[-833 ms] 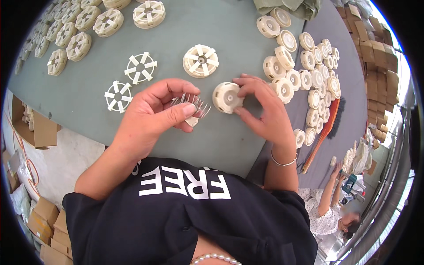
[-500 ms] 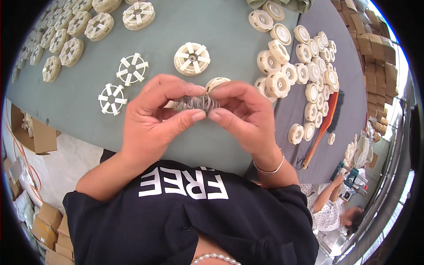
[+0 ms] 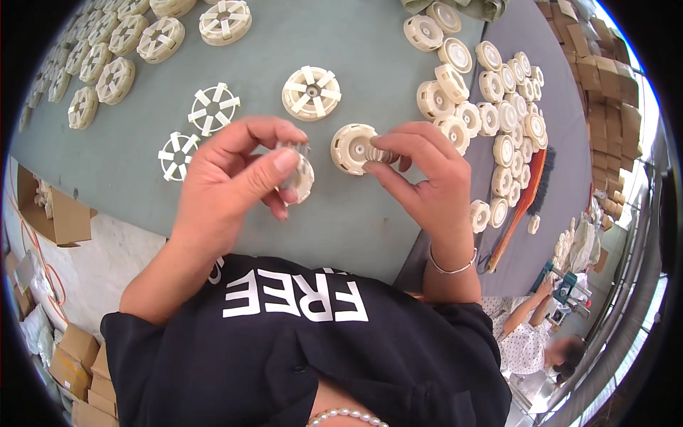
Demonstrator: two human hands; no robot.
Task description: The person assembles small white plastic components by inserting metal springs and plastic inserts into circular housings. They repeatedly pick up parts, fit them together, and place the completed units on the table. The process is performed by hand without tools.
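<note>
My left hand (image 3: 235, 178) pinches a cream plastic disc (image 3: 299, 176) with thin metal pins sticking out of it, held just above the grey-green table (image 3: 370, 228). My right hand (image 3: 427, 185) grips a round cream ribbed cap (image 3: 352, 148) by its inner side, a short gap to the right of the disc. The two parts are apart. A cream spoked wheel (image 3: 311, 92) lies on the table just beyond both hands.
Two flat white spoked rings (image 3: 213, 108) (image 3: 178, 154) lie left of my hands. Several spoked wheels (image 3: 114, 78) line the far left, several round caps (image 3: 491, 107) crowd the right. Cardboard boxes (image 3: 57, 213) stand on the floor at left. Another person (image 3: 533, 341) sits at lower right.
My hands were pressed together over the two parts half a second ago. They have drawn apart, each now holding its own piece.
</note>
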